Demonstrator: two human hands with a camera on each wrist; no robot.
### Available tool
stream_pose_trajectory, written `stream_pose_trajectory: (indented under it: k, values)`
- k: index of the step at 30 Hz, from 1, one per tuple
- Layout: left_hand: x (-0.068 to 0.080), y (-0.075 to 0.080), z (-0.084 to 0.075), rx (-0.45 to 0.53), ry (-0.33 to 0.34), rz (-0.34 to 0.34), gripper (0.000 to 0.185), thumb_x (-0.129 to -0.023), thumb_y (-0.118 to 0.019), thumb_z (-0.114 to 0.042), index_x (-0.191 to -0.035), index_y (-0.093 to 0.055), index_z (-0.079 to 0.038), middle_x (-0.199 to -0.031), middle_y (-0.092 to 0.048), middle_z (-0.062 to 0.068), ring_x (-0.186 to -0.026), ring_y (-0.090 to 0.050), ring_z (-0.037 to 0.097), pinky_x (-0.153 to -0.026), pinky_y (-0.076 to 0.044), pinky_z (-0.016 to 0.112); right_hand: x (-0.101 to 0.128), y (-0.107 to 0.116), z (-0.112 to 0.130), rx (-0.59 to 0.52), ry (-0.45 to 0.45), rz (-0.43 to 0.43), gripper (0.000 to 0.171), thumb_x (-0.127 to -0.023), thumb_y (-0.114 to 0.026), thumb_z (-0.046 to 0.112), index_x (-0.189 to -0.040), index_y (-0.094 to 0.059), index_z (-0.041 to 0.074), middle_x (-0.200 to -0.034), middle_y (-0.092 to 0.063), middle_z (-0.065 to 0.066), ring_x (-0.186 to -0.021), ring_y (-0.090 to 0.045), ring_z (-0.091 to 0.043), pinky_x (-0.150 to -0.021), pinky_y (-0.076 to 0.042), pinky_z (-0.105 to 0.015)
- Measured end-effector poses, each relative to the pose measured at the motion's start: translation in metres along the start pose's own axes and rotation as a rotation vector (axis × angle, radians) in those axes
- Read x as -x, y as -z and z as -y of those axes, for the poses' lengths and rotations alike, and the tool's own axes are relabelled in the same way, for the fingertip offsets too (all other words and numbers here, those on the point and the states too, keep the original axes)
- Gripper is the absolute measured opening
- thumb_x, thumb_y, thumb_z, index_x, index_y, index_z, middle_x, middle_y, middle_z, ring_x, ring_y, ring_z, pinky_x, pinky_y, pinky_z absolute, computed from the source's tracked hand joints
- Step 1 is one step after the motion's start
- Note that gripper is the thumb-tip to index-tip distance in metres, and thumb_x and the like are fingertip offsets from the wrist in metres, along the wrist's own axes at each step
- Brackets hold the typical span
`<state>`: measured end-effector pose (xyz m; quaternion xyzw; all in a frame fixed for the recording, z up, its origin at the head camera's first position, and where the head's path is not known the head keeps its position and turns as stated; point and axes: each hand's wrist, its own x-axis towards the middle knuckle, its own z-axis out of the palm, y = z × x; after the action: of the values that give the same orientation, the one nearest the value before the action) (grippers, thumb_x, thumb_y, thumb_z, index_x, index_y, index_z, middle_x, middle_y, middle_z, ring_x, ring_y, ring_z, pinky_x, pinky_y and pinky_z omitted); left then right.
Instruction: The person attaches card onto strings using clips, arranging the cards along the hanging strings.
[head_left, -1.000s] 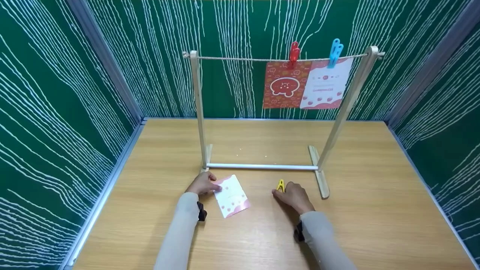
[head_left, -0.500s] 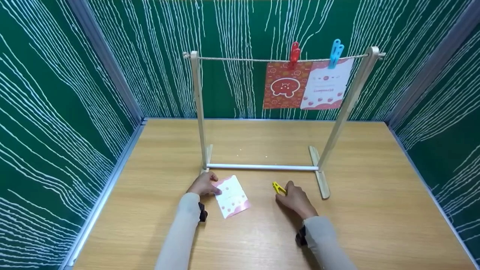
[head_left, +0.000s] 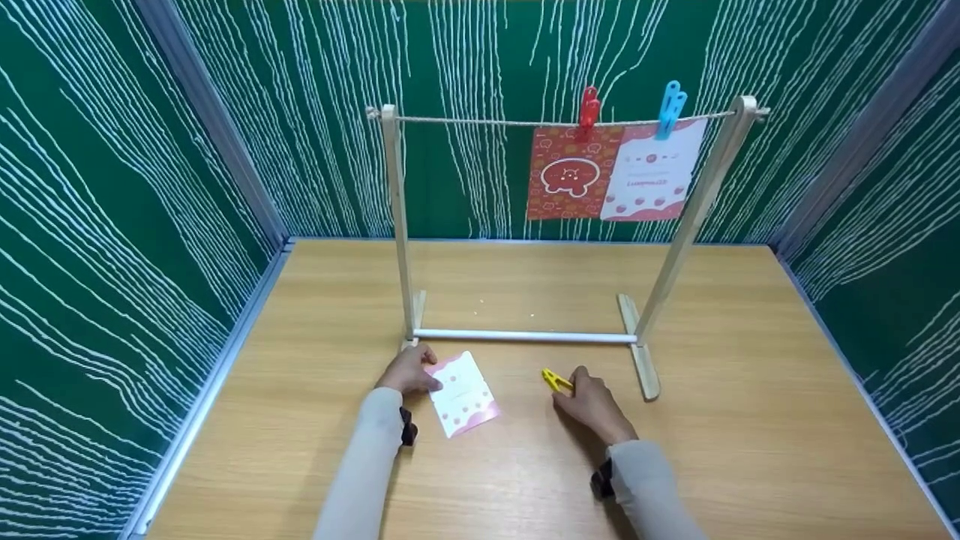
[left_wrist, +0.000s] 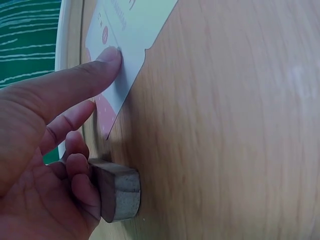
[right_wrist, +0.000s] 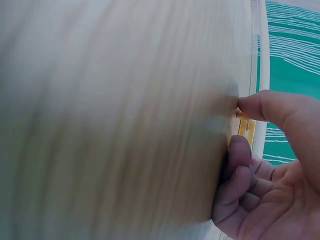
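Observation:
A white card with pink wavy ends and small strawberries (head_left: 463,395) lies on the table at my left hand (head_left: 407,370). In the left wrist view, the thumb lies over the printed face of the card (left_wrist: 122,45) and the index fingertip is at its edge; the other fingers are curled beside the rack's wooden foot (left_wrist: 120,192). To the right of the card, my right hand (head_left: 596,401) pinches a yellow clothespin (head_left: 555,380) just over the table. Only part of the clothespin (right_wrist: 244,127) shows between thumb and fingers in the right wrist view.
Beyond the hands stands a wooden rack (head_left: 397,225) with a cord (head_left: 480,121) strung across. On the cord, a red clothespin (head_left: 589,109) holds a red bear card (head_left: 559,202) and a blue clothespin (head_left: 670,112) a white-pink card (head_left: 641,184). Green walls surround the table.
The yellow clothespin has turned in my right hand from pointing away to pointing left. That hand has shifted slightly right. My left hand and the card have hardly moved.

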<state>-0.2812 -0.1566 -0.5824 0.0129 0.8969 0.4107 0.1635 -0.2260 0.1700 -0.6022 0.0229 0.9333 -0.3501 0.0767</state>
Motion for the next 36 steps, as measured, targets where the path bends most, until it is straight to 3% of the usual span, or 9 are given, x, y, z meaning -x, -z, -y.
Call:
stream_pose_trajectory:
  k: [7,13,19,26,36]
  values:
    - [0.0014,-0.0002,-0.0014,-0.047,0.008,-0.013,0.041,-0.069,-0.082,-0.001,-0.103,-0.058,-0.002,-0.111,-0.061,0.013,-0.088,-0.054,0.021,-0.075,-0.049,0.03,0.0005,0.0006,-0.0005,-0.014,-0.015,0.017,0.03,-0.086,-0.068,0.021,-0.098,-0.051,0.0,-0.074,-0.056,-0.007,-0.06,-0.049,-0.016,-0.052,-0.039,-0.025]
    - [0.0016,0.0005,-0.0025,-0.038,0.029,-0.011,0.042,-0.071,-0.08,-0.002,-0.106,-0.056,0.0,-0.102,-0.059,0.013,-0.079,-0.052,0.019,-0.067,-0.046,0.027,-0.0013,0.0015,0.0003,-0.001,-0.048,0.041,0.03,-0.086,-0.067,0.022,-0.099,-0.051,0.001,-0.078,-0.056,-0.009,-0.065,-0.05,-0.018,-0.056,-0.041,-0.027]
    - [0.0003,-0.0013,-0.0002,-0.055,0.045,-0.024,0.039,-0.076,-0.078,-0.009,-0.108,-0.056,-0.003,-0.108,-0.059,0.013,-0.087,-0.054,0.022,-0.078,-0.047,0.033,-0.0035,0.0015,0.0012,0.005,-0.093,0.063,0.031,-0.087,-0.067,0.023,-0.102,-0.05,0.001,-0.083,-0.057,-0.009,-0.069,-0.052,-0.018,-0.061,-0.043,-0.028]
    - [-0.0014,-0.0036,0.0057,-0.091,-0.024,-0.054,0.048,-0.07,-0.083,-0.012,-0.106,-0.056,0.0,-0.11,-0.06,0.015,-0.097,-0.056,0.027,-0.091,-0.048,0.041,0.0005,0.0009,-0.0015,-0.013,0.032,-0.009,0.027,-0.085,-0.068,0.018,-0.094,-0.052,-0.001,-0.071,-0.056,-0.008,-0.058,-0.048,-0.016,-0.052,-0.04,-0.026]
    - [0.0019,-0.0045,0.0024,-0.121,-0.005,-0.063,0.045,-0.071,-0.082,-0.009,-0.103,-0.054,0.0,-0.102,-0.056,0.012,-0.094,-0.052,0.026,-0.091,-0.045,0.041,0.0034,-0.0015,-0.0011,-0.04,0.024,-0.01,0.027,-0.086,-0.068,0.018,-0.096,-0.052,-0.001,-0.073,-0.056,-0.007,-0.06,-0.049,-0.015,-0.053,-0.041,-0.025]
